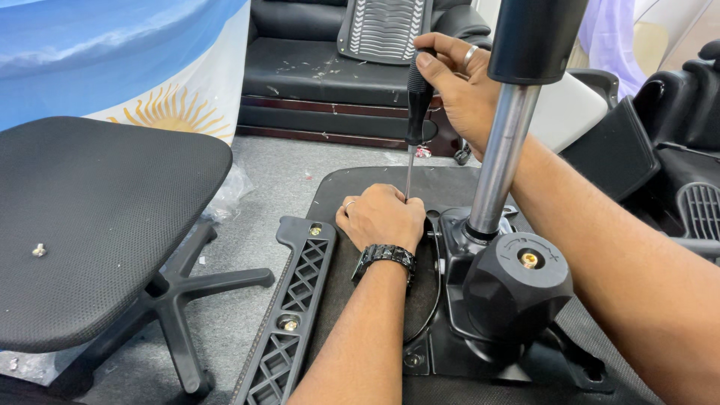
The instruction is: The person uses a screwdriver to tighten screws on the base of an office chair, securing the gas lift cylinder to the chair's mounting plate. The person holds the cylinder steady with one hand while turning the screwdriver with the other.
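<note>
At frame centre, the right hand grips a black screwdriver upright while the left hand, curled closed, steadies its tip on an upturned chair base.

The right hand gripped the black handle of a screwdriver held nearly upright, its thin shaft running down to the underside of an upturned office-chair seat; the left hand, a dark watch at the wrist, rested fisted on that seat, touching the shaft's lower end; just right of it stood the black mechanism plate with a round knob and the chrome gas cylinder rising from it; a latticed black armrest bracket lay along the seat's left edge; a second mesh chair stood to the left on grey carpet.
</note>
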